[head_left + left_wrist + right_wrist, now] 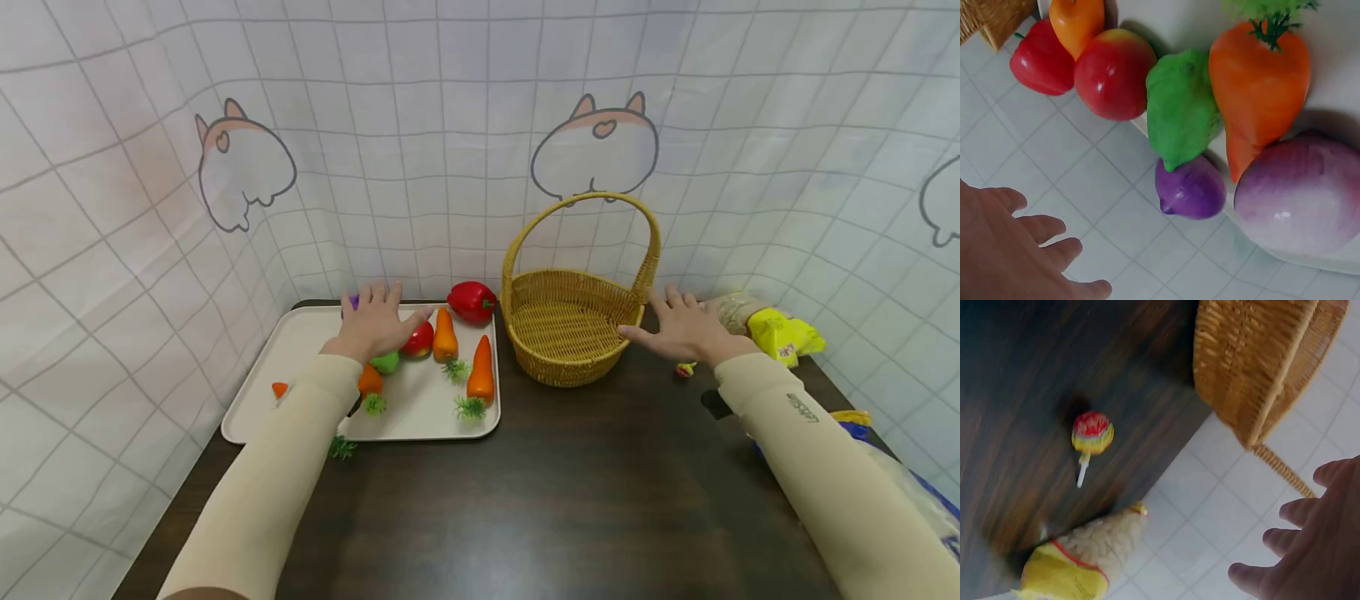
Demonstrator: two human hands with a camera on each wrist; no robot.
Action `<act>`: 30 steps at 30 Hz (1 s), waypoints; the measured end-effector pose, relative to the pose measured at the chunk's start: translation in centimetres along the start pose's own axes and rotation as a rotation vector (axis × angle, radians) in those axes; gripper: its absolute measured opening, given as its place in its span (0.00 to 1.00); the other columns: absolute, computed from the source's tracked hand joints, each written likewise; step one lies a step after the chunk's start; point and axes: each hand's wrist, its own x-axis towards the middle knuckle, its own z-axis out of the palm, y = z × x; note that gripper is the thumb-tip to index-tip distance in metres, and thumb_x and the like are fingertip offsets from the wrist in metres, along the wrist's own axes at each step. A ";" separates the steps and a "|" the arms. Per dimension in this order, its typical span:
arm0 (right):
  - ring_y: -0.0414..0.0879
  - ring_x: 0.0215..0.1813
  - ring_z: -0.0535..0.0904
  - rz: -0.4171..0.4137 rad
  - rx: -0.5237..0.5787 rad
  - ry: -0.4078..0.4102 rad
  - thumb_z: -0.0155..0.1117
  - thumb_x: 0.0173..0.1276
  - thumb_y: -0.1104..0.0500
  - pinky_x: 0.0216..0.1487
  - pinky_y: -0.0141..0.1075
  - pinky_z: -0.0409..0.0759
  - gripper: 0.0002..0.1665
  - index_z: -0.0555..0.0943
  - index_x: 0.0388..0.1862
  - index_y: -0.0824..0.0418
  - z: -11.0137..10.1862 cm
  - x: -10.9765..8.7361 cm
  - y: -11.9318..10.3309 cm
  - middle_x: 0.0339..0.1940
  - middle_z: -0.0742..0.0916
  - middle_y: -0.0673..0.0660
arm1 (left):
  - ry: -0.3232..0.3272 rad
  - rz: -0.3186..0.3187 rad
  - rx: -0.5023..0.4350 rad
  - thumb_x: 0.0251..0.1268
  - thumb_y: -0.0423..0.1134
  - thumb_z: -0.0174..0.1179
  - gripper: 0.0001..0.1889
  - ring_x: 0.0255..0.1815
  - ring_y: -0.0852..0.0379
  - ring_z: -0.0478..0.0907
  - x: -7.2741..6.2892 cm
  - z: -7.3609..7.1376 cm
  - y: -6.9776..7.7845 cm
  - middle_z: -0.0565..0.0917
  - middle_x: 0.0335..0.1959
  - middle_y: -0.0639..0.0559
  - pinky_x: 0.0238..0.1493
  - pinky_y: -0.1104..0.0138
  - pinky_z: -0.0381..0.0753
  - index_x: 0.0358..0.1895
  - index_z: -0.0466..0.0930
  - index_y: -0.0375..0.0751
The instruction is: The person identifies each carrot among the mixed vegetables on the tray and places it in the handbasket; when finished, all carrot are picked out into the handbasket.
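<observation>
My left hand [371, 323] is held over the back of a white tray [420, 421], fingers spread, holding nothing. Around it lie a red apple-like fruit [420, 340], a red bell pepper [471, 302] and orange carrots [481, 372] with green tops. The left wrist view also has a bumpy green vegetable [1182, 106], a small purple vegetable [1192, 187] and a purple-white onion [1300, 194]. My right hand [686, 331], likewise spread and holding nothing, is just right of a wicker basket [566, 367]. A lollipop [1092, 432] lies on the table near that hand.
A clear bag with a yellow end [783, 335] lies at the back right, its contents pale. Partly behind my right sleeve is a blue and yellow package [855, 423]. The dark table [525, 517] meets a checked curtain [420, 167] at the back and sides.
</observation>
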 end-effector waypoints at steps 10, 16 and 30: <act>0.76 0.75 0.41 -0.045 0.092 0.005 0.39 0.67 0.23 0.67 0.71 0.40 0.59 0.43 0.80 0.63 2.5 -1.0 -1.5 0.78 0.46 0.74 | 0.010 0.048 -0.080 0.63 0.76 0.29 0.50 0.79 0.37 0.40 -2.0 1.3 0.5 0.44 0.79 0.37 0.70 0.36 0.31 0.79 0.42 0.43; 0.74 0.74 0.50 -0.085 0.139 0.155 0.48 0.66 0.26 0.67 0.68 0.51 0.58 0.51 0.78 0.65 4.3 -2.0 -2.9 0.77 0.53 0.73 | 0.079 0.090 -0.167 0.68 0.68 0.42 0.44 0.78 0.39 0.45 -4.2 1.9 1.2 0.51 0.78 0.38 0.72 0.38 0.36 0.78 0.50 0.43; 0.56 0.50 0.80 -0.145 0.415 0.735 0.68 0.63 0.55 0.46 0.54 0.78 0.22 0.82 0.53 0.63 8.6 -5.1 -10.8 0.52 0.83 0.60 | 0.360 0.024 -0.510 0.69 0.47 0.57 0.24 0.66 0.42 0.70 -10.3 4.2 0.9 0.75 0.64 0.42 0.66 0.46 0.66 0.64 0.75 0.39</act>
